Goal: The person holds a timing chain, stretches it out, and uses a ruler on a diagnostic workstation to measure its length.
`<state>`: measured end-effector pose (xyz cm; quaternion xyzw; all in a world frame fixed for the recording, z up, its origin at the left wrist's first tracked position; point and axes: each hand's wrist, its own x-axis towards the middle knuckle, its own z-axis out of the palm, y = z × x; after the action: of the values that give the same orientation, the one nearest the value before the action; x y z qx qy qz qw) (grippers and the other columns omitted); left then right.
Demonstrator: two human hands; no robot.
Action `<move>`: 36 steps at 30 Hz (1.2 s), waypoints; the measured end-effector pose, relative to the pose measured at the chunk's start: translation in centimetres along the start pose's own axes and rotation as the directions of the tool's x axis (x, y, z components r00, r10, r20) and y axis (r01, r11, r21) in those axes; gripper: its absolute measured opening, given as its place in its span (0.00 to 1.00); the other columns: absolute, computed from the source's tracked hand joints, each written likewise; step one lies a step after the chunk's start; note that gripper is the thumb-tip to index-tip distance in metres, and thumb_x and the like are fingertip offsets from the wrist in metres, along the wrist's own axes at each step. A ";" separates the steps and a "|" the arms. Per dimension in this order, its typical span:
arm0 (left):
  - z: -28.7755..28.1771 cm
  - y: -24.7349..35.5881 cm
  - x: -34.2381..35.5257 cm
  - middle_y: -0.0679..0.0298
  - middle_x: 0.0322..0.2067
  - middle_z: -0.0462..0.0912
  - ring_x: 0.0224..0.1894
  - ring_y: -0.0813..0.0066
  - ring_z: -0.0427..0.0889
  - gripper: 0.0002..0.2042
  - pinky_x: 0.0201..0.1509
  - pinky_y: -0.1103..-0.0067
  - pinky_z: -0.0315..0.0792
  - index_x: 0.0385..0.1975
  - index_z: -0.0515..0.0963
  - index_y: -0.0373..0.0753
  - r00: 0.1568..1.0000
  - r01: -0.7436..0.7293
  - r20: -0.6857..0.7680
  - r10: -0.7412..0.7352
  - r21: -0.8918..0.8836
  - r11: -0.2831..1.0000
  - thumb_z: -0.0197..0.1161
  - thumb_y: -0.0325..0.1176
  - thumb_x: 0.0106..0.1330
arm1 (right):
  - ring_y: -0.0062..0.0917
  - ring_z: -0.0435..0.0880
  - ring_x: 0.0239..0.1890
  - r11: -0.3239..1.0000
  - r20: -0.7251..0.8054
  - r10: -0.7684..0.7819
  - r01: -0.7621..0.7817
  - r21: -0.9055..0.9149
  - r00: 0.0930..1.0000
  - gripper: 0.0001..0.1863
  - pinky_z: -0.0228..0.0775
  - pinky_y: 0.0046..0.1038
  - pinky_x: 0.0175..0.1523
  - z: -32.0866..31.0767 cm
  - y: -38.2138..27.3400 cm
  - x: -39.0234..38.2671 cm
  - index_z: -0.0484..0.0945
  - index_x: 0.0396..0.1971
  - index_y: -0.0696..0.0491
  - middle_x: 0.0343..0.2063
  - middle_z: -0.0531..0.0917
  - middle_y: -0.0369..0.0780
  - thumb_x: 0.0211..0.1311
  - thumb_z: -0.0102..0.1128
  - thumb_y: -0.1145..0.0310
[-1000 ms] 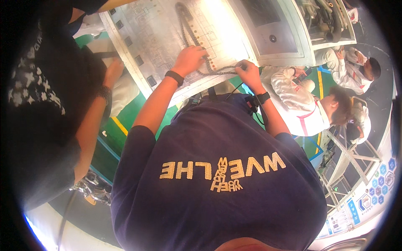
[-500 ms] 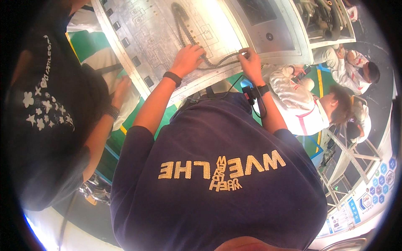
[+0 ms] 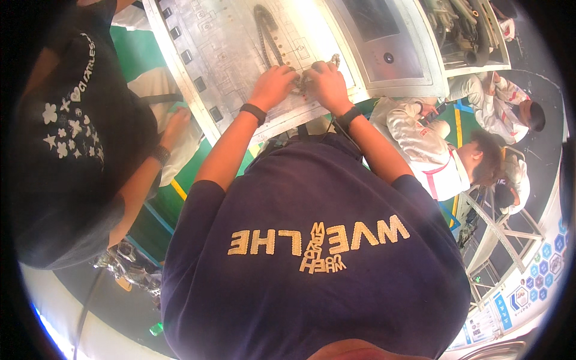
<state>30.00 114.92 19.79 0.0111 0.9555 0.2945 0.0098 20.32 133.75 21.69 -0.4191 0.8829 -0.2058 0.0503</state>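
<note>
A dark metal link chain (image 3: 269, 43) lies in a narrow loop on the flat silver board (image 3: 225, 63), which carries engraved line diagrams. My left hand (image 3: 274, 87) has its fingers curled round the chain's near part, low on the board. Close beside it on the right, my right hand (image 3: 327, 86) is closed on another stretch of the same chain. A short end piece shows past the right fingertips. Between the two hands the fingertips almost meet, and the links there are mostly hidden.
Right of the board is a grey panel (image 3: 389, 58) with a dark screen and a round knob. Beyond it sits a tray of engine-like parts (image 3: 462, 36). A person in black (image 3: 72, 138) stands close at my left. People in white workwear (image 3: 414, 138) sit at the right.
My right hand has moved left and away from me to beside my left hand. The chain stretch that ran out to the right is now gathered between both hands.
</note>
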 end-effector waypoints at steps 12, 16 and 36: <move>-0.2 1.5 -0.2 0.49 0.35 0.83 0.38 0.47 0.82 0.14 0.44 0.56 0.76 0.36 0.82 0.37 0.973 0.220 -0.067 -0.220 -0.004 0.976 0.54 0.40 0.72 | 0.52 0.76 0.56 0.931 0.068 -0.039 0.061 -0.360 0.997 0.09 0.73 0.50 0.50 2.7 3.2 0.4 0.86 0.34 0.49 0.39 0.86 0.42 0.59 0.60 0.63; 0.2 1.3 -0.9 0.58 0.38 0.81 0.42 0.55 0.83 0.08 0.43 0.61 0.77 0.39 0.84 0.45 0.996 0.067 -0.068 -0.064 0.038 0.997 0.63 0.39 0.67 | 0.51 0.76 0.56 0.974 0.084 0.022 -0.002 -0.225 0.996 0.09 0.69 0.49 0.49 3.8 3.4 0.4 0.86 0.31 0.47 0.33 0.85 0.41 0.56 0.65 0.59; 2.0 1.8 -1.0 0.60 0.38 0.84 0.44 0.57 0.84 0.08 0.47 0.64 0.77 0.39 0.88 0.48 0.958 0.286 0.041 -0.284 -0.058 0.956 0.71 0.39 0.62 | 0.47 0.85 0.32 0.883 0.183 0.250 -0.301 0.359 0.951 0.11 0.75 0.45 0.39 2.6 9.5 -19.4 0.82 0.30 0.57 0.25 0.83 0.49 0.54 0.65 0.64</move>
<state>31.07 117.45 19.15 -0.1224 0.9371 0.3197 0.0679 26.59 153.03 13.87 -0.2839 0.8709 -0.3369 0.2179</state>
